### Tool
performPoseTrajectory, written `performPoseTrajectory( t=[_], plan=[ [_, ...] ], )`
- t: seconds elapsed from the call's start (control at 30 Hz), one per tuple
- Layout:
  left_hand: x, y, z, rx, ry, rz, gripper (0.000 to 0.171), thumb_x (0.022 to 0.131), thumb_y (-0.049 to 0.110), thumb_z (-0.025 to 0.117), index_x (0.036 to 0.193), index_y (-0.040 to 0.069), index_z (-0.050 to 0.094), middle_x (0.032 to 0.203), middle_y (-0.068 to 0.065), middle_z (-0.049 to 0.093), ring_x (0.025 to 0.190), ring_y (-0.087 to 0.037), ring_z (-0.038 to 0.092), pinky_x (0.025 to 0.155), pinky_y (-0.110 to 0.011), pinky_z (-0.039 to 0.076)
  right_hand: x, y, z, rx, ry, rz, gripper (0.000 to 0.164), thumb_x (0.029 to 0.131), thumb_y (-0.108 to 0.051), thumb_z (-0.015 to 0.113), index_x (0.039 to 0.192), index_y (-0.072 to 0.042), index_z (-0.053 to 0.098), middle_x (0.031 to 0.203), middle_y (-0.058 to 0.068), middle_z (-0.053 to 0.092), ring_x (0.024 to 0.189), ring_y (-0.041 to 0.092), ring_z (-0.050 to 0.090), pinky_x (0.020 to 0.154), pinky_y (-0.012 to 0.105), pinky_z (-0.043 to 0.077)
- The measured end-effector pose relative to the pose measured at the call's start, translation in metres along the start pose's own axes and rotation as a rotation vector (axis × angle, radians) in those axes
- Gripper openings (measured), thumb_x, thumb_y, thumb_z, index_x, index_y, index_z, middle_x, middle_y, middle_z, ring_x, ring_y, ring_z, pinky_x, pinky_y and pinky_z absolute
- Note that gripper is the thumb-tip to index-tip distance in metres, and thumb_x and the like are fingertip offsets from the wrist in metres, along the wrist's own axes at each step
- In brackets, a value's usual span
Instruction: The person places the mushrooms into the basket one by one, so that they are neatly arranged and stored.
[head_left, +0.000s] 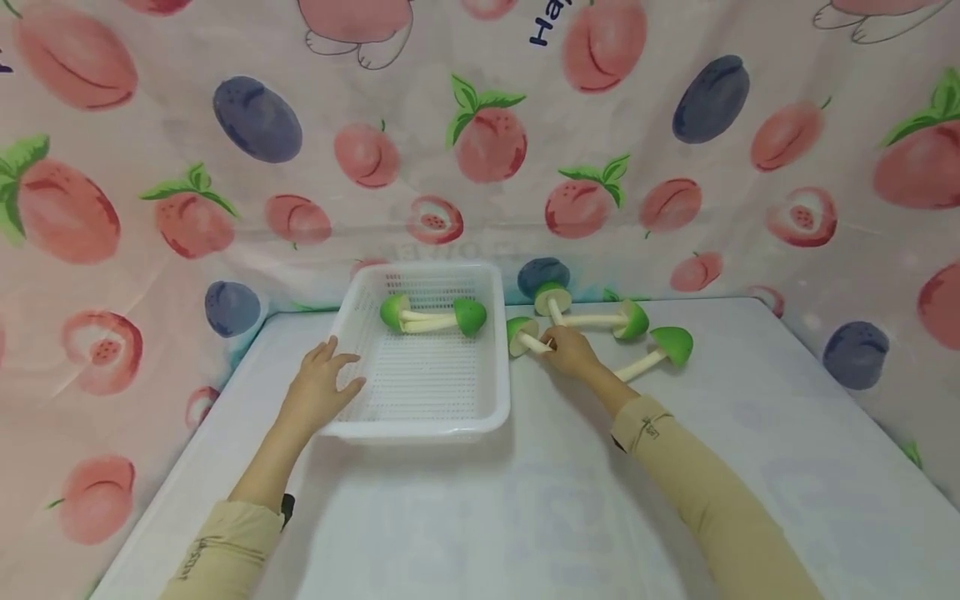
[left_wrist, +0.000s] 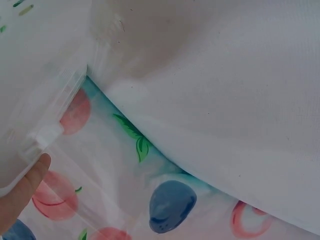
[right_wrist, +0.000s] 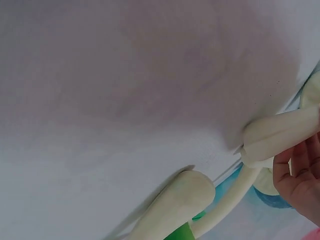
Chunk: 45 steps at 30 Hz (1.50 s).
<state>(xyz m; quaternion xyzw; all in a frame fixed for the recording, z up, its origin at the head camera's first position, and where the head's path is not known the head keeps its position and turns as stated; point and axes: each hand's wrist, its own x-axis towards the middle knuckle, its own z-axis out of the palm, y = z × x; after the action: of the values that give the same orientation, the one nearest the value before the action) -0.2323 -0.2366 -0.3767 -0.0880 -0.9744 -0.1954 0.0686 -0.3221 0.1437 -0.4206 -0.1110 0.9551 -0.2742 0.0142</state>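
White basket (head_left: 420, 429): perforated plastic, rectangular, at the centre of the frame, resting on the white surface (head_left: 570, 500).
Basket contents: two mushrooms with green domed caps and pale stems (head_left: 470, 317), lying lengthwise in its upper part, caps at opposite ends.
Left hand (head_left: 318, 387): fingers spread and loose, touching the basket's left rim.
Right hand (head_left: 572, 352): right of centre, grasping the stem of a green-capped mushroom (head_left: 527, 337) just beside the basket's right wall.
Loose mushrooms (head_left: 672, 344): three, right of centre, near the right hand.
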Motion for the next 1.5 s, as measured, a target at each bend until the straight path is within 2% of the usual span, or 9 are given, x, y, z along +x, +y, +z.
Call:
performPoseTrajectory(
  t=[0.5,0.8,1.23,1.5],
  plan=[
    [0.000,-0.001,0.000,0.001,0.008,-0.001,0.042,0.089,0.023,0.062,0.124,0.000,0.058,0.147,-0.033,0.027,0.136,-0.050,0.024,0.101,-0.068,0.031,0.003,-0.001,-0.008,0.070,0.047,0.012,0.022,0.088,-0.009,0.064,0.105,0.004,0.063,0.095,0.022,0.065,0.081,0.030,0.062,0.066,0.035,0.051],
    [-0.001,-0.002,0.001,0.006,0.019,0.003,0.041,0.088,0.022,0.062,0.122,-0.001,0.059,0.146,-0.034,0.028,0.135,-0.051,0.025,0.101,-0.068,0.031,-0.001,-0.006,-0.015,0.120,0.073,0.004,0.028,0.089,-0.009,0.063,0.113,0.006,0.061,0.101,0.025,0.064,0.087,0.033,0.061,0.071,0.037,0.052],
    [0.000,0.001,-0.001,-0.009,0.012,-0.002,0.042,0.089,0.023,0.061,0.124,0.000,0.058,0.147,-0.033,0.027,0.137,-0.049,0.024,0.101,-0.067,0.031,-0.004,-0.016,-0.035,0.197,0.169,-0.091,0.027,0.089,-0.008,0.062,0.110,0.009,0.061,0.100,0.028,0.065,0.088,0.038,0.063,0.079,0.045,0.053],
    [-0.002,0.001,-0.001,-0.012,0.002,-0.005,0.042,0.090,0.023,0.061,0.125,0.001,0.057,0.148,-0.033,0.025,0.137,-0.050,0.022,0.099,-0.069,0.032,-0.007,-0.026,-0.042,0.268,0.184,-0.086,0.029,0.089,-0.007,0.063,0.113,0.009,0.060,0.104,0.029,0.065,0.091,0.039,0.063,0.080,0.045,0.053]
  ],
)
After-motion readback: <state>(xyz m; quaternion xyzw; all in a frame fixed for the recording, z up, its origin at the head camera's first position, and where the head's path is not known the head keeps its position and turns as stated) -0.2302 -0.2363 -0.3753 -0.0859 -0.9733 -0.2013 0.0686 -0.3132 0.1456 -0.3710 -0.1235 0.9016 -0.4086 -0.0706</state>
